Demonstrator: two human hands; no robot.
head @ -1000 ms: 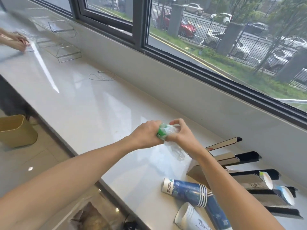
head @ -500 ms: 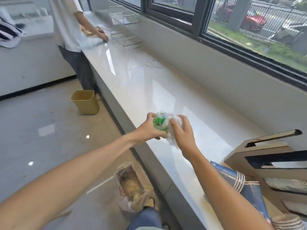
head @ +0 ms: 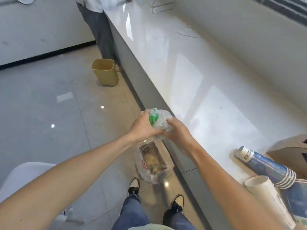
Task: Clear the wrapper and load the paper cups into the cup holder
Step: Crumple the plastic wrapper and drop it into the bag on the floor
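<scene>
A crumpled clear plastic wrapper [head: 160, 121] with a green patch is squeezed between my left hand [head: 143, 126] and my right hand [head: 178, 132], held over the front edge of the white counter [head: 207, 83]. Directly below the hands a plastic trash bag [head: 153, 161] with brown waste sits on the floor. At the right, a stack of blue paper cups [head: 264, 163] lies on its side on the counter, with a white-and-blue cup stack [head: 267, 195] nearer me. The cardboard cup holder [head: 289, 146] is partly cut off at the right edge.
A tan waste bin [head: 105, 72] stands on the tiled floor by the counter. Another person [head: 98, 22] stands at the counter's far end. A wire rack [head: 162, 5] and a thin cable [head: 187, 33] lie farther along. A white chair [head: 25, 173] is at my left.
My view has swung down and left. Both hands carried the wrapper from above the counter out to its front edge, above the trash bag, and compacted it further.
</scene>
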